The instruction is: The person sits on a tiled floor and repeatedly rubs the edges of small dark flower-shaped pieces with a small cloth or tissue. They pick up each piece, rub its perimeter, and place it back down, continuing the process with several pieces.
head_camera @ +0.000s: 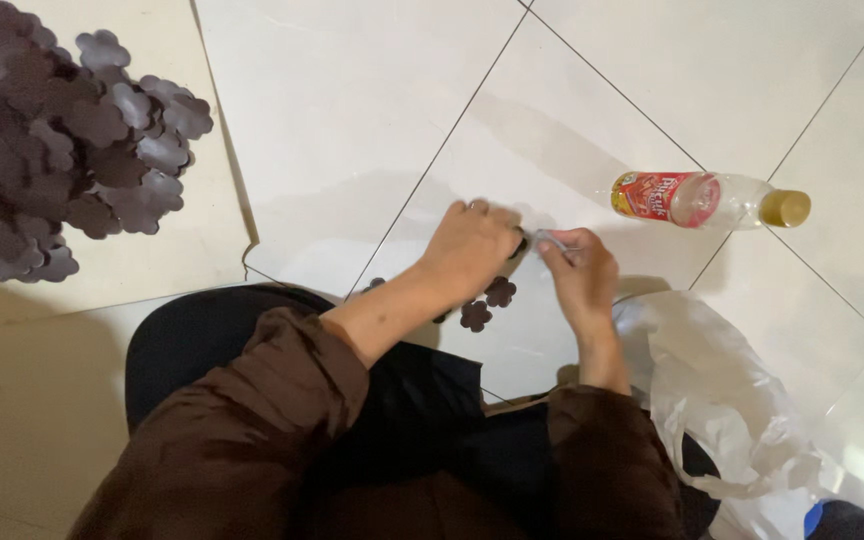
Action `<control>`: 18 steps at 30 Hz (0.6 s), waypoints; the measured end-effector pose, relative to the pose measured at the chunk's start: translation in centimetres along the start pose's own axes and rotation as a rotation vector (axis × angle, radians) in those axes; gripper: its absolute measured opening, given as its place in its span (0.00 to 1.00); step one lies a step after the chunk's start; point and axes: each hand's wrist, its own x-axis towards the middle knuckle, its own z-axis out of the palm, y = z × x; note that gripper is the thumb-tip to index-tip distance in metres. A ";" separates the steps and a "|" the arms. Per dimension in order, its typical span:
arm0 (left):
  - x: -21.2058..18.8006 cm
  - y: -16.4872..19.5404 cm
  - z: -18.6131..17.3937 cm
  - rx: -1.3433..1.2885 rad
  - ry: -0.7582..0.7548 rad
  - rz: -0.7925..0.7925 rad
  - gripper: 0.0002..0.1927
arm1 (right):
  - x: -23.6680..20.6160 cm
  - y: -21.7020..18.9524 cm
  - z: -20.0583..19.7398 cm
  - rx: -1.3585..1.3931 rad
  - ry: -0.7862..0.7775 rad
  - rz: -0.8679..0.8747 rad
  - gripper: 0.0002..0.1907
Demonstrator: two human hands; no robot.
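Note:
My left hand [472, 245] is curled over a dark flower-shaped cutout, of which only an edge [519, 243] shows by the fingers. My right hand [577, 275] pinches a small thin grey object [550, 238] right beside it; its kind is too small to tell. The two hands nearly touch above the white tiled floor. Two loose dark flower-shaped cutouts [487, 303] lie on the tile just below my left hand. Brown sleeves cover both forearms.
A large heap of dark flower cutouts [47, 140] lies at the upper left on a pale sheet [167, 255]. A clear plastic bottle [707, 200] with a red label and gold cap lies on its side. A crumpled clear plastic bag [722, 400] sits at right.

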 end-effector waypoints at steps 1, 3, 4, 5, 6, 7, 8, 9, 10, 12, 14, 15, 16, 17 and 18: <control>-0.4 0.4 0.0 0.063 -0.065 -0.008 0.10 | -0.1 0.0 0.4 0.018 -0.016 -0.009 0.09; -1.1 0.8 0.0 0.059 -0.201 -0.050 0.12 | -0.5 -0.2 1.1 -0.014 -0.010 -0.115 0.08; -1.5 1.0 0.0 0.053 -0.274 -0.070 0.14 | -0.8 -0.3 1.4 -0.066 0.016 -0.201 0.08; -1.6 1.2 0.0 0.072 -0.331 -0.067 0.15 | -1.1 -0.4 1.6 -0.117 0.043 -0.289 0.07; -1.7 1.5 0.0 0.094 -0.381 -0.064 0.15 | -1.3 -0.6 1.8 -0.151 0.046 -0.326 0.07; -1.6 1.7 0.0 0.120 -0.428 -0.058 0.16 | -1.6 -0.7 2.0 -0.185 0.054 -0.365 0.06; -1.6 1.9 0.0 0.141 -0.451 -0.060 0.23 | -1.8 -0.9 2.1 -0.218 0.064 -0.407 0.06; -1.6 2.1 0.0 0.163 -0.473 -0.065 0.29 | -2.0 -1.0 2.2 -0.227 0.073 -0.441 0.06; -1.6 2.2 0.0 0.184 -0.496 -0.072 0.36 | -2.1 -1.1 2.4 -0.235 0.081 -0.473 0.06; -1.7 2.2 0.0 0.144 -0.500 -0.095 0.38 | -2.2 -1.2 2.5 -0.206 0.090 -0.473 0.06; -1.9 2.2 0.1 0.091 -0.511 -0.091 0.37 | -2.3 -1.2 2.6 -0.124 0.110 -0.411 0.05; -2.0 2.1 0.2 0.061 -0.509 -0.087 0.36 | -2.3 -1.1 2.6 -0.148 0.106 -0.387 0.06; -2.1 2.0 0.2 0.037 -0.500 -0.081 0.35 | -2.3 -1.1 2.7 -0.170 0.107 -0.368 0.07; -2.0 1.9 0.3 0.093 -0.467 -0.071 0.35 | -2.4 -1.0 2.7 -0.192 0.112 -0.353 0.08; -2.0 1.9 0.4 0.147 -0.435 -0.063 0.35 | -2.4 -1.0 2.8 -0.193 0.102 -0.381 0.07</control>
